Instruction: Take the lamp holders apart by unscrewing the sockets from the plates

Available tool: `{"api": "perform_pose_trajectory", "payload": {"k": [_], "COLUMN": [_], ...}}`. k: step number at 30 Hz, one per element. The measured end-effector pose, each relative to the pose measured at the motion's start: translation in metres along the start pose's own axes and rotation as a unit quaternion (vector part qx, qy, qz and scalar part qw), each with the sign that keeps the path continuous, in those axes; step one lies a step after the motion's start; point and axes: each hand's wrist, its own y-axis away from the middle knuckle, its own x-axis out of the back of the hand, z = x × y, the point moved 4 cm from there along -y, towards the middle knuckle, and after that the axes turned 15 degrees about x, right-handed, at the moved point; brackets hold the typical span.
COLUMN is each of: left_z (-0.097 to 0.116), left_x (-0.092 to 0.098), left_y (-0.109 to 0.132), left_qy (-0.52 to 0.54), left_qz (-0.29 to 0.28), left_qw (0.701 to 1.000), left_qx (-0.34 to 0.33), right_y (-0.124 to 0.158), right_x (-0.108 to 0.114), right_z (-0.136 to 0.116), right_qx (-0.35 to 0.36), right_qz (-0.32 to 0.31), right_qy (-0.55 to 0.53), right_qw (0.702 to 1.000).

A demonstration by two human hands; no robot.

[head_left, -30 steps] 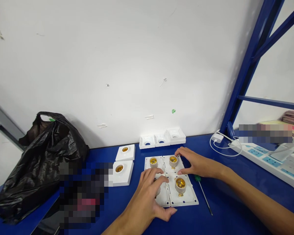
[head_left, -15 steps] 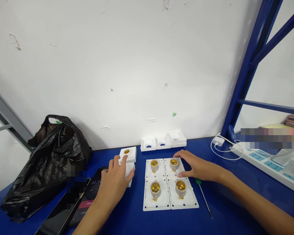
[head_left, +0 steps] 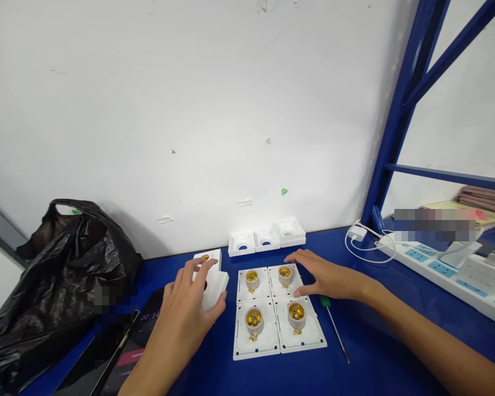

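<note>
Small assembly workshop, by the look: blue bench (head_left: 375,352) against a scuffed white wall (head_left: 148,110), blue steel rack (head_left: 400,121) at its right edge, lamp sockets (head_left: 278,313) laid in a grid, screwdriver (head_left: 334,330) beside them, power strip (head_left: 441,269) toward the right corner.

A scuffed white wall (head_left: 190,110) is seen beyond the left hand (head_left: 181,324). A blue tabletop (head_left: 355,357) is spread beneath the right hand (head_left: 328,278), and 1 blue shelf frame (head_left: 392,126) is set to its right, evenly lit.
</note>
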Motion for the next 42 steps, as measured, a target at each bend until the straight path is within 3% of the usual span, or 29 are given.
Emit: {"api": "perform_pose_trajectory", "payload": {"k": [4, 8, 11, 16, 19, 26, 36, 42], "left_z": [0.032, 0.069, 0.081, 0.074, 0.069, 0.062, 0.058, 0.056], "left_x": [0.007, 0.0, -0.01, -0.015, -0.014, -0.017, -0.022, -0.028], "left_y": [0.004, 0.01, 0.018, 0.033, 0.036, 0.028, 0.025, 0.026], "left_qy": [0.173, 0.232, 0.248, 0.254, 0.263, 0.3, 0.382, 0.408], "left_qz": [0.004, -0.041, -0.076, -0.072, -0.054, 0.013, -0.016, -0.023], "left_qw": [0.981, 0.96, 0.949, 0.944, 0.943, 0.947, 0.922, 0.912], "left_qx": [-0.091, -0.149, -0.178, -0.198, -0.196, -0.114, -0.061, -0.036], "right_y": [-0.003, -0.007, -0.01, -0.012, -0.015, -0.019, -0.019, -0.018], "right_x": [0.01, 0.01, 0.0, -0.021, -0.028, -0.028, -0.027, -0.027], "right_z": [-0.01, -0.025, -0.032, -0.036, -0.035, -0.027, -0.025, -0.03], "right_qx": [0.049, 0.114, 0.117, 0.086, 0.089, 0.059, 0.024, 0.016], "right_qz": [0.064, 0.138, 0.135, 0.115, 0.139, 0.213, 0.243, 0.219], "right_qy": [0.005, -0.061, -0.136, -0.252, -0.302, -0.356, -0.461, -0.449], "right_qw": [0.997, 0.982, 0.974, 0.957, 0.939, 0.908, 0.853, 0.866]}}
